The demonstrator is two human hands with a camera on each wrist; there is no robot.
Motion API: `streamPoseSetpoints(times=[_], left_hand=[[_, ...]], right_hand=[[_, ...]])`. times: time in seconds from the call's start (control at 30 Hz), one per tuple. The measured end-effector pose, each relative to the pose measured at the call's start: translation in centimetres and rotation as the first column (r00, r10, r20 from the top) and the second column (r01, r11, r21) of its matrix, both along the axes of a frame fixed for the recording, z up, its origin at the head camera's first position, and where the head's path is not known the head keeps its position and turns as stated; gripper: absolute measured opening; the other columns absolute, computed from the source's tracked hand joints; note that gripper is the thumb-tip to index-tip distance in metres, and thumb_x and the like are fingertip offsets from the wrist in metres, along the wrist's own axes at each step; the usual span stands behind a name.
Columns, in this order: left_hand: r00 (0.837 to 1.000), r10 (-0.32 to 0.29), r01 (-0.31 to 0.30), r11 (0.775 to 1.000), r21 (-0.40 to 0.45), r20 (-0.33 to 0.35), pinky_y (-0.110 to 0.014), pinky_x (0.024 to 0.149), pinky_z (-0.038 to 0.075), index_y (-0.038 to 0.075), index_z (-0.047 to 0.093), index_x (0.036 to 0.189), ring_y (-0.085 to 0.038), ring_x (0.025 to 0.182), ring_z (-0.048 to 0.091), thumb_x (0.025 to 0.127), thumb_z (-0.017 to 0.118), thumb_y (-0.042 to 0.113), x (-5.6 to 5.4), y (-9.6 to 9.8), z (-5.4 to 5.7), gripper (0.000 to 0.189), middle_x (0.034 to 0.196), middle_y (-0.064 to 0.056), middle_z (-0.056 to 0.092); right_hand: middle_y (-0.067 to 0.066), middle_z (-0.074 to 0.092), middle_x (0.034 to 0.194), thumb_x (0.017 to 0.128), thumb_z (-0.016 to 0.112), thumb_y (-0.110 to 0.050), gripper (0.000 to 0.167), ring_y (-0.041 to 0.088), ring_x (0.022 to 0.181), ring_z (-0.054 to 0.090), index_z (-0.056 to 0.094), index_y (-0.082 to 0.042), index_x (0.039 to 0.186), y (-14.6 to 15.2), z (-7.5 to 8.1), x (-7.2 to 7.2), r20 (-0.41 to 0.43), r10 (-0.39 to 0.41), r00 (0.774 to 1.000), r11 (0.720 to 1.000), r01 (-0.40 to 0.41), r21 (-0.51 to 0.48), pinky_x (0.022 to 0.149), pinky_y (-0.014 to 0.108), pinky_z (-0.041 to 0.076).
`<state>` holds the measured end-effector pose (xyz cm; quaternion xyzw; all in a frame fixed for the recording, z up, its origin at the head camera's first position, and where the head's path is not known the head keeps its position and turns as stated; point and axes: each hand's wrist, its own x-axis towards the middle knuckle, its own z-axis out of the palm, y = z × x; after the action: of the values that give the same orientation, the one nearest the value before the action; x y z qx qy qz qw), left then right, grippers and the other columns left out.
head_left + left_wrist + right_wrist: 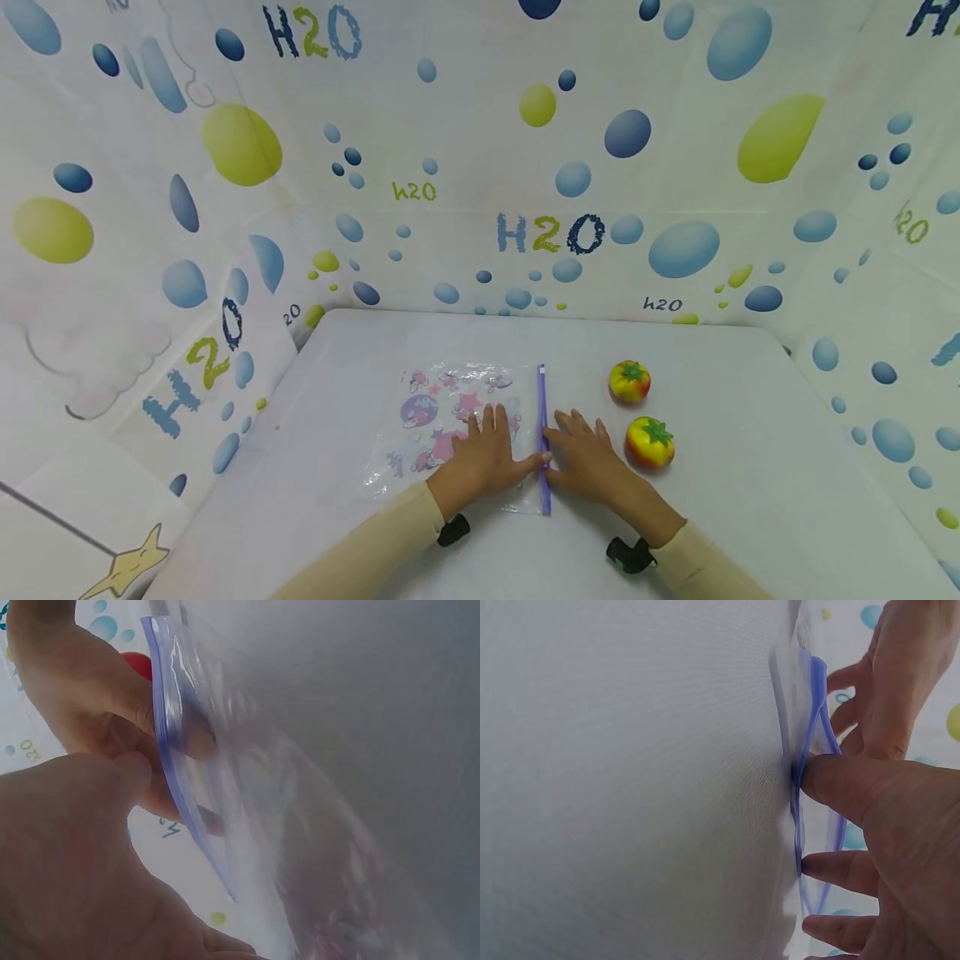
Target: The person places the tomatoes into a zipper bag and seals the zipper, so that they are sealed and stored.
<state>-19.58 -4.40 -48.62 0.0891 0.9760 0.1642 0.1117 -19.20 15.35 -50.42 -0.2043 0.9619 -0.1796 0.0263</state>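
Observation:
A clear plastic zip bag (420,412) with pink and purple cartoon prints lies on the table, its purple zip strip (545,496) on the right. My left hand (483,458) rests on the bag with fingers extended, the thumb reaching the strip. My right hand (592,462) is at the strip from the other side. In the right wrist view the bag's two purple lips (819,675) stand apart, and the right fingers (844,871) touch the lower one. The left wrist view shows right fingertips (199,741) through the clear plastic, inside the mouth.
Two red-and-yellow toy fruits with green leafy tops, a farther one (629,382) and a nearer one (650,442), sit right of the bag, the nearer beside my right hand. Behind the white table (315,400) hangs a patterned curtain (465,125).

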Motion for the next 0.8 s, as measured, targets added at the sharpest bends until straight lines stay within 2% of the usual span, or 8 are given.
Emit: streamPoseSetpoints(times=[0.37, 0.63, 0.8], left_hand=[[1.0, 0.002, -0.004, 0.999, -0.053, -0.03, -0.08, 0.111, 0.032, -0.005, 0.028, 0.162, -0.056, 0.153, 0.028, 0.088, 0.051, 0.088, 0.0, 0.43, -0.8, 0.122, 0.169, -0.027, 0.03], [0.996, 0.003, -0.009, 0.998, -0.069, -0.088, -0.08, 0.107, 0.037, -0.007, 0.03, 0.161, -0.056, 0.151, 0.033, 0.088, 0.054, 0.085, 0.22, 0.69, -0.64, 0.12, 0.166, -0.029, 0.034], [0.996, 0.01, -0.017, 0.997, -0.074, -0.091, -0.079, 0.107, 0.038, -0.007, 0.029, 0.161, -0.057, 0.15, 0.035, 0.089, 0.059, 0.081, 0.32, 0.75, -0.55, 0.118, 0.165, -0.029, 0.035]], right_hand=[[0.021, 0.049, 0.159, 0.091, 0.082, -0.031, 0.058, 0.05, 0.152, 0.036, 0.065, -0.01, 0.142, -0.09, 0.1, 0.19, 0.001, -0.006, 1.0, 1.0, 0.006, 0.016, 0.118, 0.078, 0.02], [0.022, 0.048, 0.16, 0.091, 0.082, -0.032, 0.06, 0.05, 0.152, 0.037, 0.064, -0.014, 0.146, -0.07, 0.28, 0.23, -0.002, -0.002, 1.0, 1.0, 0.002, 0.02, 0.117, 0.079, 0.021], [0.023, 0.047, 0.16, 0.091, 0.082, -0.034, 0.061, 0.051, 0.152, 0.036, 0.063, -0.016, 0.147, -0.01, 0.23, 0.25, 0.012, -0.005, 1.0, 1.0, 0.005, 0.021, 0.117, 0.079, 0.021]])
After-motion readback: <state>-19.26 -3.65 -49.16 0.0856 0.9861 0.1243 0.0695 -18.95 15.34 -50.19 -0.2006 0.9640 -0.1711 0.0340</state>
